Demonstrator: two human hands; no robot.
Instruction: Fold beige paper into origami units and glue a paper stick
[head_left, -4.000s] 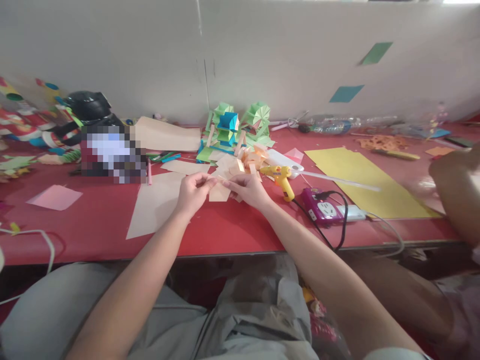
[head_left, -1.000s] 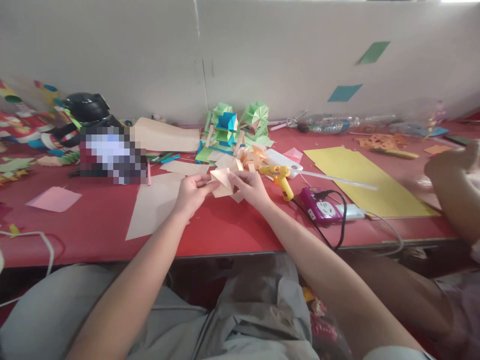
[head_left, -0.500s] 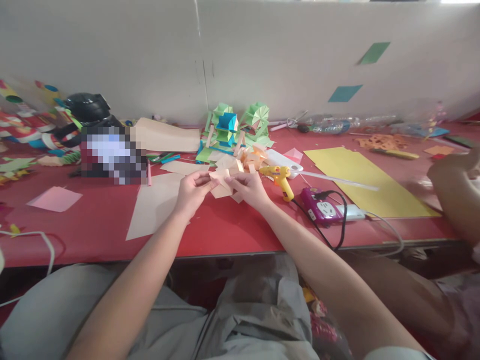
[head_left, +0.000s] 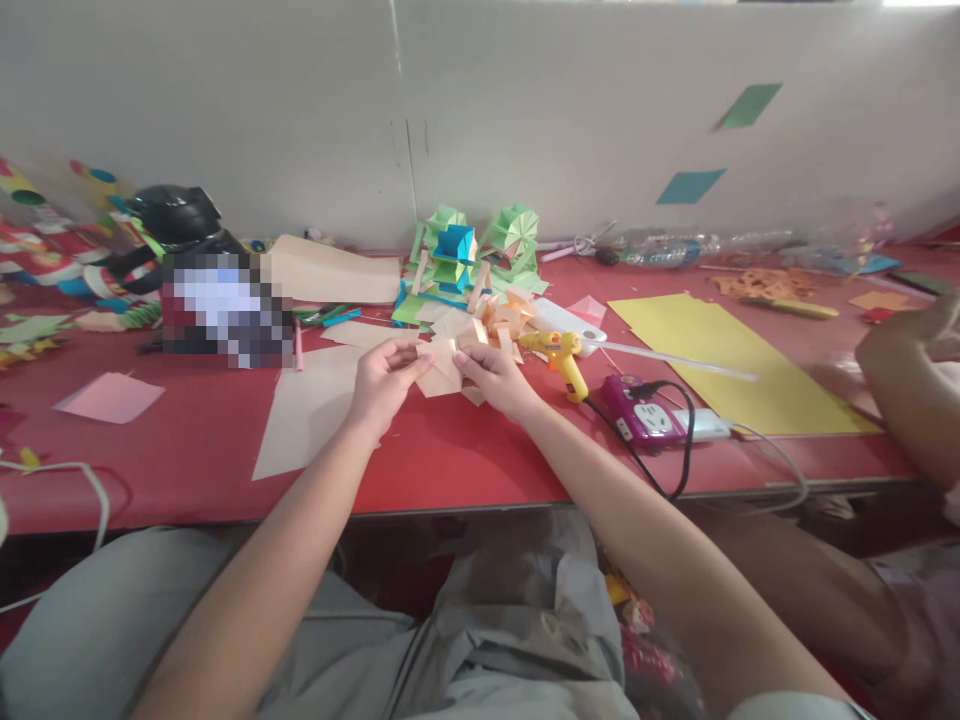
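Observation:
A small cream paper piece is held between both hands above the red table. My left hand pinches its left edge between thumb and fingers. My right hand pinches the right edge the same way. Just beyond the hands lie peach paper scraps. Green and blue folded paper shapes stand behind them. To the right of my right hand rests a yellow glue gun with a clear stick in its back.
A purple power strip with cables sits right of the glue gun, beside yellow paper. Cream sheets lie left of my hands. A black bag stands at the back left. Another person's arm is at the right edge.
The cream paper piece has turned slightly, and more of its flat face shows between the fingers. Both hands have barely moved.

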